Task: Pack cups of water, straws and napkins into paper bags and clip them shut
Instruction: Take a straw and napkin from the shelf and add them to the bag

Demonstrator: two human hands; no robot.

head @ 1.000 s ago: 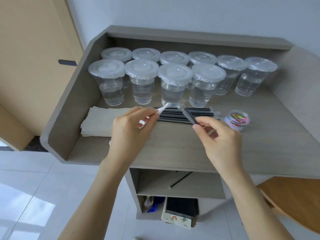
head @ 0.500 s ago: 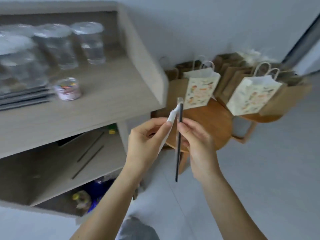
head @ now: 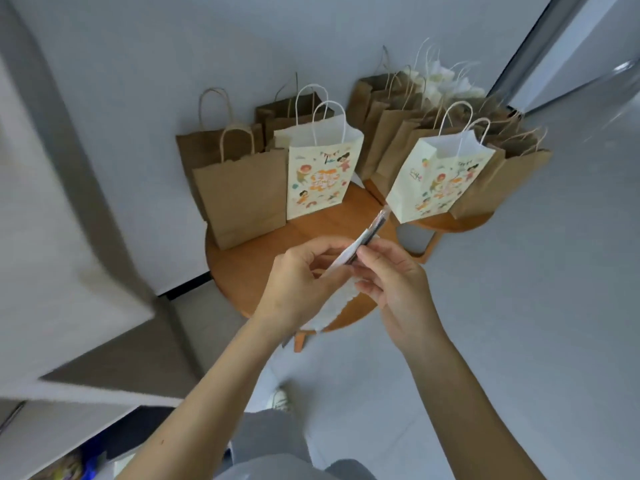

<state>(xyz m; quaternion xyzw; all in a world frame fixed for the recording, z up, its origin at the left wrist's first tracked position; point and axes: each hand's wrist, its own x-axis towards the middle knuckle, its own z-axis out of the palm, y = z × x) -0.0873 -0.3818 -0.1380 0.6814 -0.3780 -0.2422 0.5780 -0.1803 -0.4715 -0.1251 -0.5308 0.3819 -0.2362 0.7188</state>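
Note:
My left hand (head: 299,284) pinches a white napkin (head: 334,301) that hangs down between both hands. My right hand (head: 394,282) pinches a black wrapped straw (head: 375,228) whose tip points up and to the right. Both hands are held together above a round wooden stool (head: 249,268). On that stool stand a brown paper bag (head: 242,192) and a white printed paper bag (head: 320,174), both open at the top. A second printed bag (head: 436,178) stands on another stool to the right. No cups are in view.
Several more brown paper bags (head: 388,133) crowd against the wall behind the stools. The grey counter's side panel (head: 69,202) fills the left. Grey floor lies to the right, and my shoe (head: 278,400) shows below the stool.
My view has swung right, away from the counter with the cups toward the bags. Both hands carried the napkin and straw over the stool and brought them together.

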